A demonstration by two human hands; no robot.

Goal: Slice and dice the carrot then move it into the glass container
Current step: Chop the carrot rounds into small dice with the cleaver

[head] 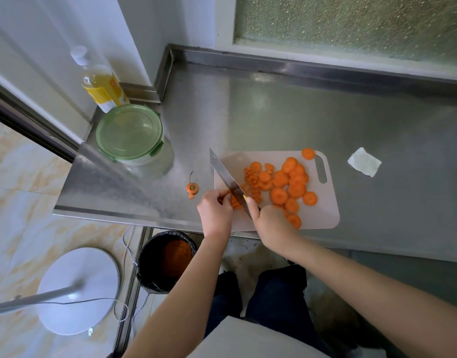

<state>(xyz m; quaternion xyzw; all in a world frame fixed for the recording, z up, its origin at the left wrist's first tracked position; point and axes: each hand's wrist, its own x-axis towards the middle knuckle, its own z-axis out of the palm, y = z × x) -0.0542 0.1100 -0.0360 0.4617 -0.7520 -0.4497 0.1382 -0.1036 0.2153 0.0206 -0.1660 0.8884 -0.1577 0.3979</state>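
My left hand [215, 210] pinches carrot slices [235, 202] edgewise, board's [321, 215] 7 o'clock (stiff, slick, roll-prone, I'd judge); right hand [268, 223] fingers clamp the knife [226, 177].

On a steel counter [273, 112] lies a pale cutting board [323, 213] scattered with carrot rounds [289, 187] and a small heap of diced bits [251, 179]. The right hand [270, 224] grips a cleaver [227, 182], its blade angled over carrot pieces that the left hand [215, 210] pins with curled fingers. The lidded glass container [130, 134] stands far left beside an oil bottle [100, 81]; a carrot top [192, 188] lies just off the board.
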